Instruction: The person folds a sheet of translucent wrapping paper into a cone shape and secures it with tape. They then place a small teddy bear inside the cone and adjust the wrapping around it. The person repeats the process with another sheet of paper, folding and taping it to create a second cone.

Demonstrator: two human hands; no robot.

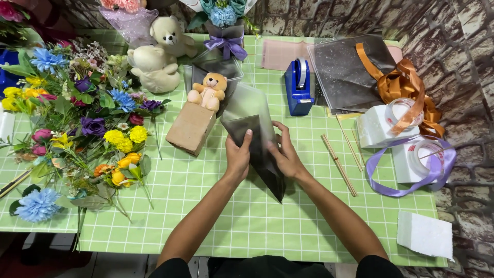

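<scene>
item: dark translucent wrapping sheet (259,146), folded to a point, lay between the two hands on the green checked worktop (247,221). left hand (237,157) gripped the sheet's left edge, thumb on top, fingers curled beneath. right hand (286,154) pressed on its right edge, fingers closed over the film. the sheet's upper part rose beyond the grip toward the far side; its pointed tip lay just nearer the body than the right hand.

containers: brown block (191,128) stood just left of and beyond the left hand, with a small tan teddy bear (208,90) seated on its far end. two white tape dispensers (382,125) sat well to the right of the right hand, one bearing orange ribbon (406,85), the other a loop of purple ribbon (399,191).

surroundings: blue tape dispenser (298,87) beyond the right hand. thin wooden sticks (338,163) near, to the right of the right hand. heap of artificial flowers (82,118) well left of the left hand. two cream teddy bears (157,56) far beyond the left hand. wrapped bouquet with purple bow (225,36) at the far edge. white foam block (425,235) at the near right corner. nothing lay across the sheet but the hands.
</scene>
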